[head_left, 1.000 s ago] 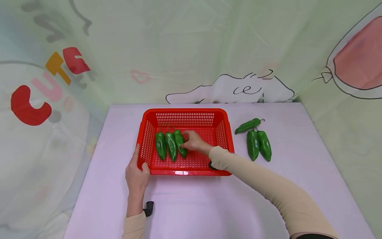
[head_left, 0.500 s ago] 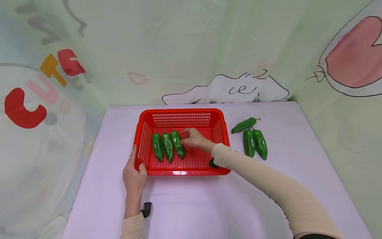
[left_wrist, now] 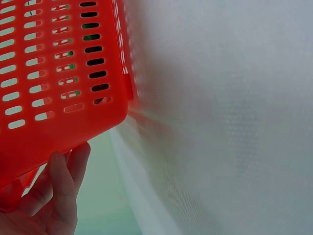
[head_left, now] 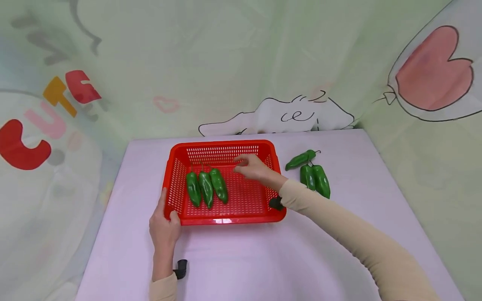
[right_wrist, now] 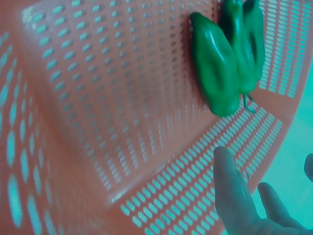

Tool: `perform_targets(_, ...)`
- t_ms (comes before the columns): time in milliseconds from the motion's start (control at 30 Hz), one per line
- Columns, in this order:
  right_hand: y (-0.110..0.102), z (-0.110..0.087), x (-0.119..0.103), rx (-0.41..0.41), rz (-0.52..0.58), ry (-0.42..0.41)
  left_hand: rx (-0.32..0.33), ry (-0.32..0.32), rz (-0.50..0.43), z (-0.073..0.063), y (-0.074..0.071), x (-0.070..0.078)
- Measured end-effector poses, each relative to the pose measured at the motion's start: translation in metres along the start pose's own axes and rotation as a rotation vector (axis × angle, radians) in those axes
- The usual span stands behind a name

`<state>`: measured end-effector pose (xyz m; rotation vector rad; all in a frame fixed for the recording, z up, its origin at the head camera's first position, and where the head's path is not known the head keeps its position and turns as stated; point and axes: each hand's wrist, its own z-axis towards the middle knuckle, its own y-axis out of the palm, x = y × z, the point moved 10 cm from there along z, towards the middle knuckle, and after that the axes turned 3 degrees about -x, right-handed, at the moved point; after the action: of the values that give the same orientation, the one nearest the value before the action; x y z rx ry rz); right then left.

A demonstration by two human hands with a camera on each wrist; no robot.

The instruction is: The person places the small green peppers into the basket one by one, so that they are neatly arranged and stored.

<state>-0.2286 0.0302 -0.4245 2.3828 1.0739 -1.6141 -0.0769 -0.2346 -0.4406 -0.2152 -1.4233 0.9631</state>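
Note:
A red plastic basket (head_left: 241, 220) with slotted walls stands on the table. Three green peppers lie side by side in its left half: a left one (head_left: 193, 190), a middle one (head_left: 206, 190) and a right one (head_left: 219, 186). At the basket's front left corner my left hand (head_left: 164, 228) grips the rim; in the left wrist view its fingers (left_wrist: 63, 181) press against the basket's outer edge. My right hand (head_left: 254, 168) hovers over the basket's right half, fingers loosely bent and holding nothing. In the right wrist view the nearest pepper (right_wrist: 212, 63) is apart from the fingertips.
Right of the basket, three more green peppers lie on the table: one slanted at the back (head_left: 300, 159) and two in front, a left one (head_left: 307, 175) and a right one (head_left: 321, 180), partly behind my right sleeve (head_left: 339, 217). A printed curtain (head_left: 226, 62) surrounds the table (head_left: 233, 267).
My right hand has let go of the right pepper in the basket and moved up and to the right. The left hand stays on the rim. The head view has shifted slightly.

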Motion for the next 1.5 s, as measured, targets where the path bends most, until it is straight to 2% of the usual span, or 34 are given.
perform_targets(433,-0.047,-0.013,0.004,0.021,0.044,-0.002,-0.001,-0.012,-0.009,0.001,-0.001,-0.006)
perform_targets(667,-0.078,-0.022,0.020,0.062,0.086,0.039,0.009,-0.022,-0.007,-0.002,-0.005,-0.008)
perform_targets(867,-0.109,-0.036,0.033,0.128,0.093,0.029,-0.002,-0.020,-0.011,-0.001,-0.002,-0.007)
perform_targets(1000,-0.125,-0.045,0.043,0.144,0.107,0.025,0.009,-0.012,-0.011,0.000,-0.002,-0.004)
perform_targets(1167,-0.150,-0.054,0.061,0.188,0.050,0.047,0.009,-0.001,-0.011,0.000,-0.002,0.000)
perform_targets(1367,-0.185,-0.065,0.092,0.273,-0.039,0.094,-0.005,-0.007,-0.007,0.000,0.001,0.000)
perform_targets(1500,-0.199,-0.071,0.114,0.317,-0.115,0.106,-0.012,-0.010,0.002,-0.001,0.002,-0.002)
